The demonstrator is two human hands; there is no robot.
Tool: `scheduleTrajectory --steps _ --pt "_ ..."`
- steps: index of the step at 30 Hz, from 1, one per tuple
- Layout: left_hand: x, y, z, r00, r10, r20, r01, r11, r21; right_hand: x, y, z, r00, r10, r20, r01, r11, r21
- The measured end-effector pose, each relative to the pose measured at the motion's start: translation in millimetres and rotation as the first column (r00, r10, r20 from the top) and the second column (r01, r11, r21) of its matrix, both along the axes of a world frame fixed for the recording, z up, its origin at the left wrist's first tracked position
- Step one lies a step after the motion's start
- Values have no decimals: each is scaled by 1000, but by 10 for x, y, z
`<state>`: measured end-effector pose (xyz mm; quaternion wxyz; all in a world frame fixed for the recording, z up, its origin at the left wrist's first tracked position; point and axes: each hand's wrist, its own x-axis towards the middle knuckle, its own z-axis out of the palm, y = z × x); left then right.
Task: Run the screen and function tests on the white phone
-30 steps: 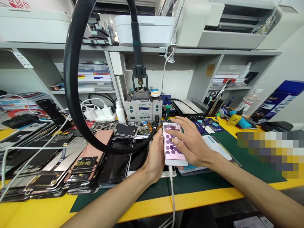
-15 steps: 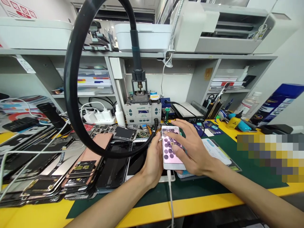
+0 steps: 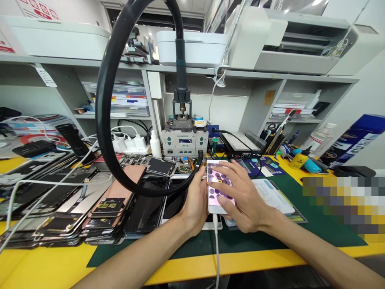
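My left hand [image 3: 194, 202] grips a white smartphone [image 3: 215, 196] along its left edge, tilted up over the green mat [image 3: 300, 224]. The lit pink screen shows several dark round dots. My right hand [image 3: 243, 196] lies over the phone's right side, fingers spread, a fingertip touching the screen. A white cable [image 3: 217, 249] is plugged into the bottom of the phone and runs down towards me.
Stacks of phone screens and back covers [image 3: 99, 208] fill the left of the yellow bench. A thick black hose [image 3: 105, 104] loops up from the grey rework station [image 3: 184, 140]. Tools and bottles [image 3: 297, 156] stand at right; printers [image 3: 294, 40] sit on the shelf.
My right hand has slid a little down the screen, and the pattern of dots has shifted. My head has moved, so the whole scene sits slightly further right.
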<state>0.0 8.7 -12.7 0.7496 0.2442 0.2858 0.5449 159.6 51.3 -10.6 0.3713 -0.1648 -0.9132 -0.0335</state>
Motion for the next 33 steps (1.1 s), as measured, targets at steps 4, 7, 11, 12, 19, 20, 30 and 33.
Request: scheduleTrajectory --steps 4,7,11,12,19,20,30,33 --pt "5 3 9 1000 14 11 -14 1000 -9 5 -24 -7 999 43 -22 -42 999 13" --pt "12 3 20 999 17 36 -17 1000 -4 2 -28 -10 997 74 -11 -74 997 26" --pt "13 -2 24 998 8 55 -8 1000 2 2 -32 -14 996 92 -2 -92 995 26" --pt "11 -3 21 998 8 55 -9 1000 3 3 -34 -15 995 101 -4 -101 995 24" --pt "-11 14 -8 996 -12 86 11 1000 11 20 -41 -22 993 117 -26 -115 992 49" --pt "-13 16 -5 996 -14 85 14 1000 7 26 -39 -25 993 112 -37 -110 993 51" --pt "-4 -4 33 999 -4 49 4 1000 -12 32 -4 -35 998 35 -50 -33 998 46" --pt "-11 -3 34 999 -3 34 3 1000 -17 17 2 -37 998 18 -54 -16 999 46"
